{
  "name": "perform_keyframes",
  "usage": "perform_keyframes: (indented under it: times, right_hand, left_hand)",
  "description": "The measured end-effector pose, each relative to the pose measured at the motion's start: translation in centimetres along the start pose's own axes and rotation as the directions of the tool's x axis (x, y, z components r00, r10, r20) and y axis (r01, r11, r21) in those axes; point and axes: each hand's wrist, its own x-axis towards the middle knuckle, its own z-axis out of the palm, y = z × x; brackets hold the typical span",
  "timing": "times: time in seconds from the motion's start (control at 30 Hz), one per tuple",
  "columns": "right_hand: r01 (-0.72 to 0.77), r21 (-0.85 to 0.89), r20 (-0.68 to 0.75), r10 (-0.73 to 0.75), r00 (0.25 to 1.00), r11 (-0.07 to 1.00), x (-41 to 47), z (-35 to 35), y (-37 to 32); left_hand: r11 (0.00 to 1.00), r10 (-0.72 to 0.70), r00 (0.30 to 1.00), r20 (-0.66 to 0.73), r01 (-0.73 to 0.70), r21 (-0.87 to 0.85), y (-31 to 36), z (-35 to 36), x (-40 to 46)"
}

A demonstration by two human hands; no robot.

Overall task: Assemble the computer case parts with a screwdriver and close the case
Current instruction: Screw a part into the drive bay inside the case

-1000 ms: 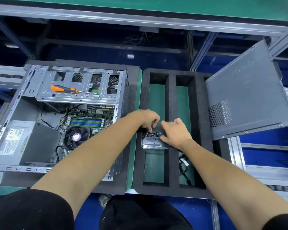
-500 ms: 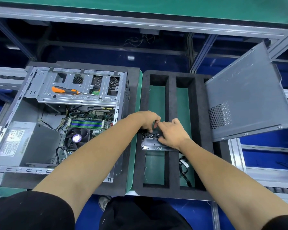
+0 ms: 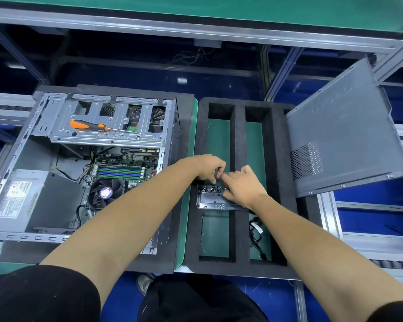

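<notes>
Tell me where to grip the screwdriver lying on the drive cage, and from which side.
Take the screwdriver by its orange-and-black handle, coming down from above. It lies flat on the drive cage, handle toward the left, thin shaft pointing right; the thick handle probably offers the surer hold, and nothing covers it.

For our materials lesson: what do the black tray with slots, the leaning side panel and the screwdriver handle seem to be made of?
Black tray: probably dense foam, matte, with a grainy surface and cut slots.
Side panel: looks like sheet metal with a grey matte coat, folded edges and a punched vent grid.
Screwdriver handle: likely plastic or rubber, orange and black, smooth with a slight sheen.
</notes>
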Motion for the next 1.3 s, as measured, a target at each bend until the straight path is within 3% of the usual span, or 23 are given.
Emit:
perform_keyframes:
  times: [0.13,0.53,0.83,1.0,1.17,1.3]
  right_hand:
    - [-0.016,0.009,-0.022,0.016,1.0,1.0,0.2,0.2,-0.2]
    - [0.106,-0.198,0.014,-0.106,0.994,0.974,1.1,0.1,-0.6]
    - [0.184,-0.212,0.037,-0.18,0.983,0.96,1.1,-0.5,-0.1]
    - [0.117,-0.112,-0.019,-0.12,0.993,0.987,0.5,-0.7,0.6]
    - [-0.105,0.033,-0.247,0.11,0.963,0.994,0.4,-2.1,1.0]
    - [-0.168,0.2,-0.27,0.219,0.938,0.965,1.5,-2.9,1.7]
  left_hand:
    - [0.999,-0.031,0.999,0.012,0.031,0.007,0.0,-0.1,-0.1]
    - [0.998,-0.054,0.999,0.003,0.053,0.024,-0.4,0.3,0.2]
    - [0.999,-0.048,0.999,-0.009,0.048,-0.006,-0.5,0.7,0.8]
    - [0.999,-0.039,0.999,0.03,0.04,-0.03,-0.2,0.7,0.8]
    - [0.903,-0.067,0.994,0.086,0.097,-0.419,1.2,0.3,0.9]
    - [0.627,-0.068,0.99,0.124,0.139,-0.766,1.9,0.2,0.4]
